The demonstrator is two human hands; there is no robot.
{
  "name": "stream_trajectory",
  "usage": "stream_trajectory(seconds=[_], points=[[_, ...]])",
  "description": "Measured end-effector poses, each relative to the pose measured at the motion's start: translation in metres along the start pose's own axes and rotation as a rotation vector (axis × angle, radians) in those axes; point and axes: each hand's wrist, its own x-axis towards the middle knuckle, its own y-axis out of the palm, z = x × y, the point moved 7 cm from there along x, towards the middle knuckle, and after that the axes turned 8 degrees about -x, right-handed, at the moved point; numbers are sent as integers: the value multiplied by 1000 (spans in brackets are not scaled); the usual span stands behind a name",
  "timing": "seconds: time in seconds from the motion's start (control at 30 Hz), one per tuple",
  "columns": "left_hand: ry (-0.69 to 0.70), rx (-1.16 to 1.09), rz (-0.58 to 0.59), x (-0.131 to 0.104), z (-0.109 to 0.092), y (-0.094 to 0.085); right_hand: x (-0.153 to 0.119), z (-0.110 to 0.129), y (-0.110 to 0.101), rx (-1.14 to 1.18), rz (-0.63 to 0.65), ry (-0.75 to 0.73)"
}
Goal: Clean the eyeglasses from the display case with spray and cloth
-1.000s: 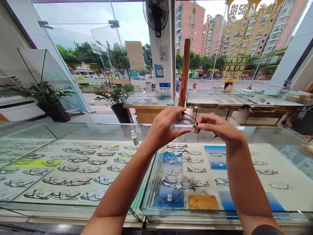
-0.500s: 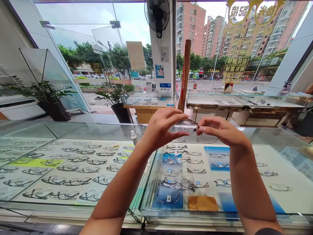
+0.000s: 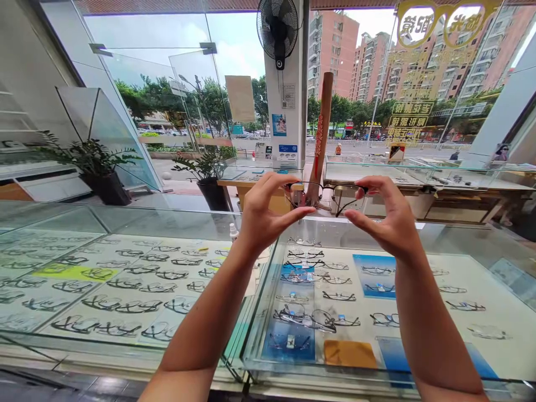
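Observation:
A pair of thin dark-rimmed eyeglasses (image 3: pixel 329 188) is raised above the glass counter, its two lenses side by side and facing me. My left hand (image 3: pixel 266 204) grips the left end of the frame, its fingers over the top corner and the thumb stretched below the lens. At the opposite end, my right hand (image 3: pixel 387 215) pinches the frame's corner, with the thumb lower down beside a temple arm. Through the lenses I see the wooden post and the far counter. Both forearms reach out over the display case (image 3: pixel 402 375).
Rows of eyeglasses (image 3: pixel 140 306) lie in the left case and more in the right one. A brown cloth (image 3: pixel 350 354) and blue cards (image 3: pixel 374 276) are under the glass. A white bottle (image 3: pixel 233 231) stands behind my left forearm. Beyond are potted plants (image 3: pixel 104 173) and a wooden post (image 3: pixel 324 123).
The eyeglasses have turned from a slanted position to level, front towards me, and are slightly higher. My right hand has shifted from the frame's middle to its right end. The view has tilted slightly.

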Motion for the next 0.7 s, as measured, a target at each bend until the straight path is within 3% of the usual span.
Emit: stream_trajectory(seconds=[0.7], points=[[-116,-111,-84,-4,12,1,-1,-4,1,54,-48,42]])
